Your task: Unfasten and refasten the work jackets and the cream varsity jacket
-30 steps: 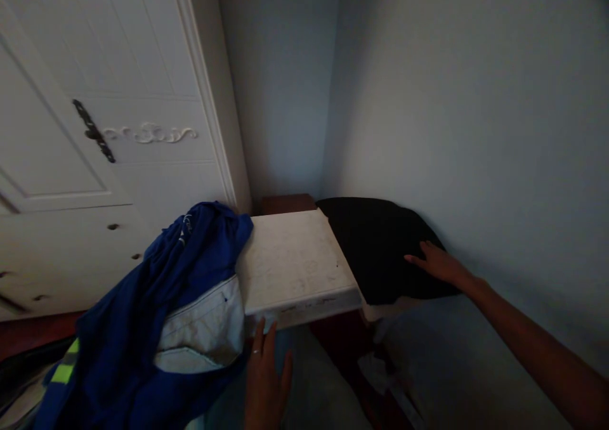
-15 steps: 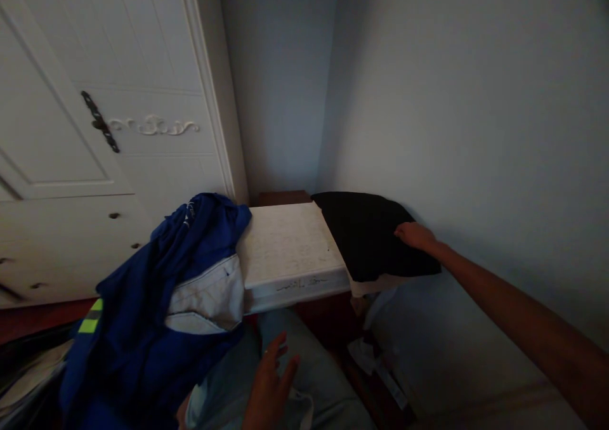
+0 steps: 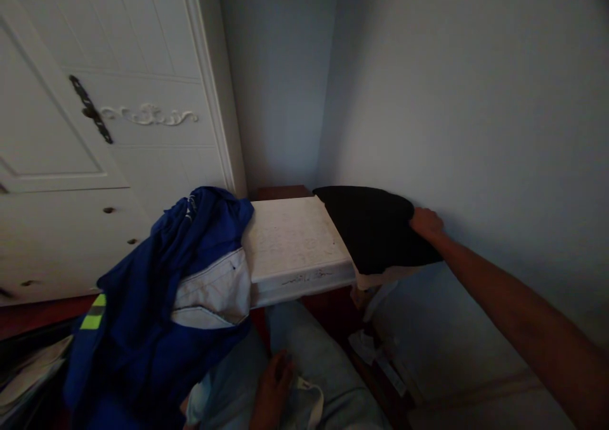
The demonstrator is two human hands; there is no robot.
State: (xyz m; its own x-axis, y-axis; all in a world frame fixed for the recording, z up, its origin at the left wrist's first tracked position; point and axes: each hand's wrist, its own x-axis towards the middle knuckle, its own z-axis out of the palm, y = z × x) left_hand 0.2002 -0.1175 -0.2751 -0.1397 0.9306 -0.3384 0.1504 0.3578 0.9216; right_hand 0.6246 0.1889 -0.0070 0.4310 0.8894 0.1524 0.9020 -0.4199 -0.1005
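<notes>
Two bare hands are in view at a white table (image 3: 292, 236) set in the corner of a room. The right hand (image 3: 428, 224), fingers curled closed, grips the outer edge of a black cloth (image 3: 371, 227) spread over the table's right end, beside the wall (image 3: 457, 100). The left hand (image 3: 276, 379) hangs over the person's blue-grey trousers (image 3: 318, 360), its fingers partly bent; whether they hold anything cannot be told. A pale strap (image 3: 316, 401) lies on the trousers next to it. Over the table's left end drapes a blue garment (image 3: 137, 303) with a pale panel (image 3: 216, 290) and a yellow-green strip (image 3: 94, 312). At left, the drawers (image 3: 71, 240) of a white wardrobe (image 3: 157, 56) are closed, their contents out of sight. Pale items (image 3: 35, 370) rest against something black in the lower left corner, too dark to identify. White lettering (image 3: 191, 208) on the garment is too small to read, and dark marks (image 3: 307, 278) along the table's front edge form no legible word.
</notes>
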